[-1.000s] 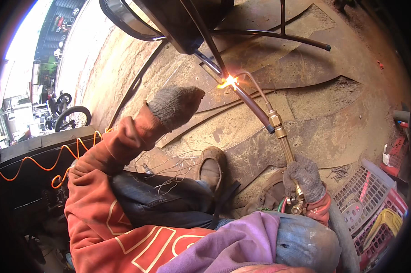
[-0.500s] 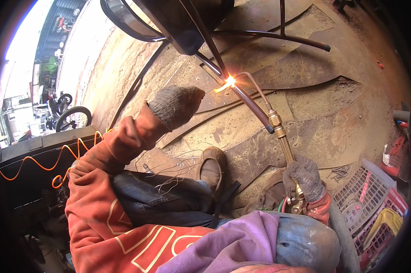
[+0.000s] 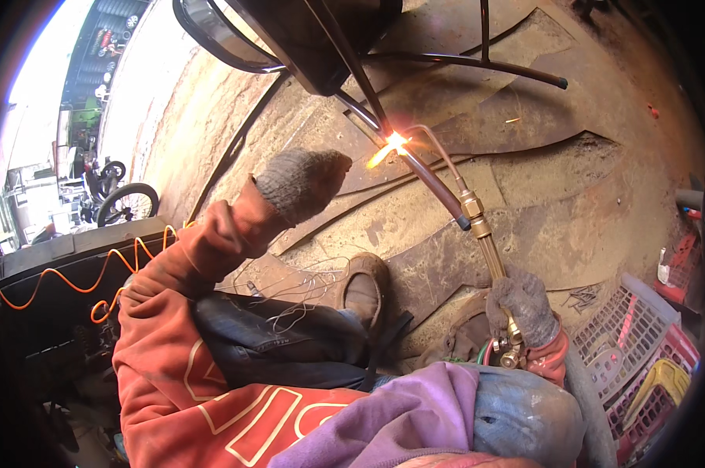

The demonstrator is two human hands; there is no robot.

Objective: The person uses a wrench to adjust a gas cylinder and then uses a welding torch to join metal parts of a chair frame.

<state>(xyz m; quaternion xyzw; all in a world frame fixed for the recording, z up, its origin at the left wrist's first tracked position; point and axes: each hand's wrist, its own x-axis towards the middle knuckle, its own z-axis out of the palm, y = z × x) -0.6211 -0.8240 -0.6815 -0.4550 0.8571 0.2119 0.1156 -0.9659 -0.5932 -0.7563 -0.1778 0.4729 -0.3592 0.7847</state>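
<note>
My right hand (image 3: 522, 306), in a grey knit glove, grips the brass handle of a gas torch (image 3: 481, 234) low on the right. The torch's thin bent nozzle reaches up to a bright orange flame (image 3: 391, 144). The flame plays on a dark metal tube (image 3: 430, 187) of a black frame (image 3: 306, 39) at the top. My left hand (image 3: 302, 183), also in a grey glove, is raised just left of the flame with its fingers curled. Whether it holds anything is hidden by the glove.
Rusty metal sheets (image 3: 540, 203) cover the dirt ground. My brown shoe (image 3: 366, 288) rests below the flame. Pink and red plastic baskets (image 3: 629, 343) stand at the right. An orange coiled hose (image 3: 118, 265) and a bicycle wheel (image 3: 126, 203) are on the left.
</note>
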